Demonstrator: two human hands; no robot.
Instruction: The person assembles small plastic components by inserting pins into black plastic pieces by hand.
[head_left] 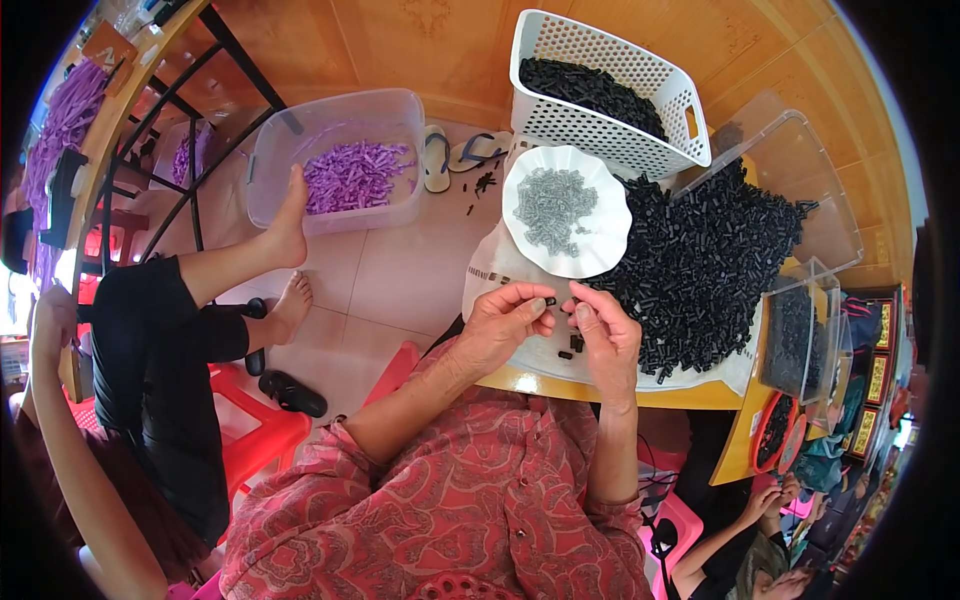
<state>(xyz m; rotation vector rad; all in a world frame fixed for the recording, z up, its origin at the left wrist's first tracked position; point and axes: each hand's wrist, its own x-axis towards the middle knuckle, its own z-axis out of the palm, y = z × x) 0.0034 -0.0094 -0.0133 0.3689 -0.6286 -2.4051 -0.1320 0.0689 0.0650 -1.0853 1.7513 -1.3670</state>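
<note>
My left hand [505, 325] pinches a small black cylindrical piece [550, 301] between thumb and forefinger, over the table's near edge. Close beside it, the fingertips of my right hand [606, 345] are pressed together; whatever they hold is too small to make out. Just beyond both hands, a white scalloped plate [516, 240] carries a heap of small clear pieces [554, 208]. To the right spreads a large pile of small black pieces [690, 270] on a white cloth [490, 262]. A few loose black pieces [574, 346] lie between my hands.
A white perforated basket [610, 140] of black pieces stands behind the plate. Clear plastic boxes [815, 200] flank the pile's right. On the floor are a clear tub [400, 115] with purple pieces and sandals [437, 160]. Another person's bare legs [235, 265] extend at left, near a red stool [265, 430].
</note>
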